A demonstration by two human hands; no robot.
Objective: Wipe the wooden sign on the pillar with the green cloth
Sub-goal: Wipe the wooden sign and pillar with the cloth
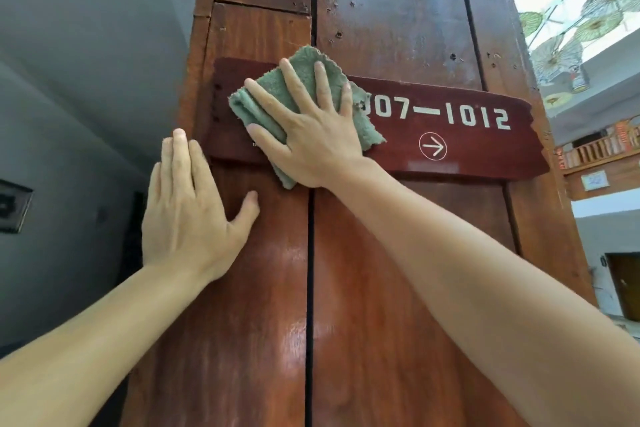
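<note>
A dark red wooden sign [450, 135] with white numbers and an arrow is fixed across the reddish-brown wooden pillar [381, 288]. My right hand [311, 135] lies flat with spread fingers on a folded green cloth [263, 104], pressing it against the left half of the sign. The cloth hides the first digits. My left hand [190, 211] rests flat and empty on the pillar just below the sign's left end, fingertips touching the sign's lower edge.
A grey wall [69, 80] with a dark plaque [14, 208] lies to the left of the pillar. To the right are a wooden balcony railing [602, 149], a dark door [623, 284] and green paper umbrellas [599, 24] under a bright ceiling.
</note>
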